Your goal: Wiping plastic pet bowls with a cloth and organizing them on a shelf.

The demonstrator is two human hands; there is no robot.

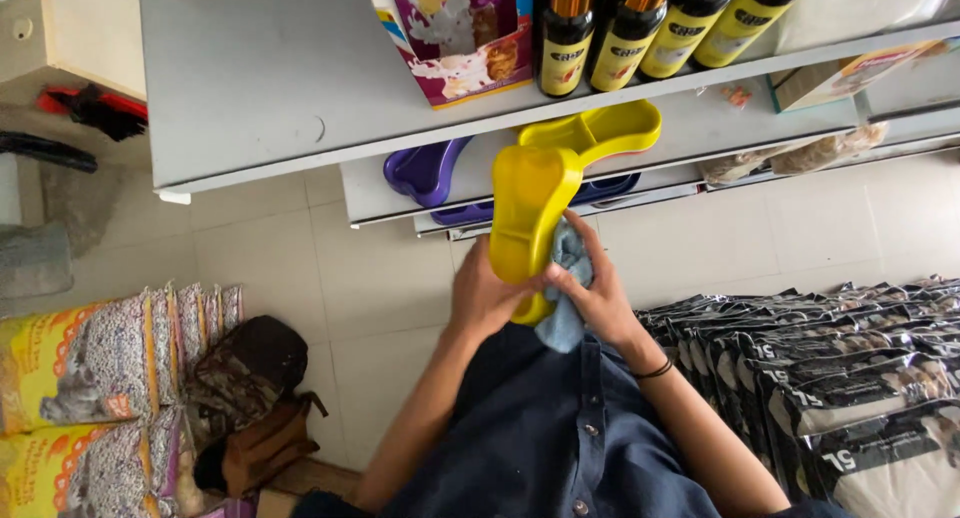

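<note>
Yellow bone-shaped bowl [530,213] gripped at lower end by left hand [485,298], long axis running up-away. Blue cloth [565,293] pinched closed in right hand [600,298], pressed against bowl's right edge.

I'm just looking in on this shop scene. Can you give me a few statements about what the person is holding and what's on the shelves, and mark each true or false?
1. The left hand grips a yellow bone-shaped dish. True.
2. The right hand presses a red sponge against the dish. False: it holds a light blue cloth.
3. A second yellow dish lies on the lower shelf. True.
4. The dark bottles on the upper shelf have silver caps. False: the caps are gold.
5. A purple dish sits on the lower shelf. True.
</note>
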